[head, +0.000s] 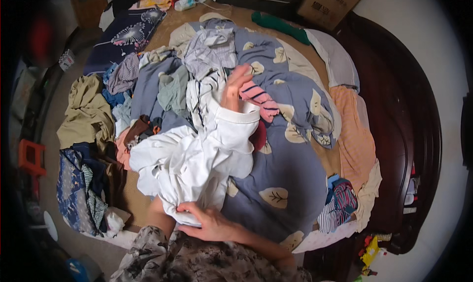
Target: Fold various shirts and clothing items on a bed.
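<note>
A white garment [192,156] with a ribbed band at one opening hangs over my left forearm. The arm goes in at the lower end, and my left hand [234,88] sticks out through the banded opening, slightly blurred and holding nothing. Close to my body, my right hand [207,221] pinches the garment's near edge between thumb and fingers. Beyond the left hand lie a pink striped cloth [260,101] and a white garment with dark stripes [199,93]. Most of my left forearm is hidden inside the white fabric.
Beneath is a bed with a blue-grey leaf-patterned quilt [273,163]. Khaki clothing [87,112] and dark folded clothes [88,182] lie left. Striped clothes [338,204] and an orange cloth [353,134] lie right, beside the dark wooden headboard [402,115]. A cardboard box [330,4] stands behind.
</note>
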A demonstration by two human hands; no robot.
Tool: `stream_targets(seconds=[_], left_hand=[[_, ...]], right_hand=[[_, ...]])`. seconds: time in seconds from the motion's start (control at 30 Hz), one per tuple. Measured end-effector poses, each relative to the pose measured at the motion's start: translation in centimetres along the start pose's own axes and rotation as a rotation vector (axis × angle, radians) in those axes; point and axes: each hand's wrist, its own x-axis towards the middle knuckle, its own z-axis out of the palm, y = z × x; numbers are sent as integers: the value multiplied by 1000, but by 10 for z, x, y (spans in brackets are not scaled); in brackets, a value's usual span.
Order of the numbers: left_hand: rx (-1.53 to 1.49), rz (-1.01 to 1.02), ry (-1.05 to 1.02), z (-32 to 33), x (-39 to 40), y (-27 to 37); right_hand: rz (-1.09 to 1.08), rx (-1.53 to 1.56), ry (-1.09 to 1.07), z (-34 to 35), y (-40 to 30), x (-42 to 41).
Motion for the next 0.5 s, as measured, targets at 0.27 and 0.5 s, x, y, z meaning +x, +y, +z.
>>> stream_targets(seconds=[0.27,0.5], left_hand=[[-490,-50,-7,-1,-18,-52],[117,581,602,-10,-162,37]], right_hand=[[202,-120,941,-162,-5,-10],[15,22,1474,-257,30,-119]])
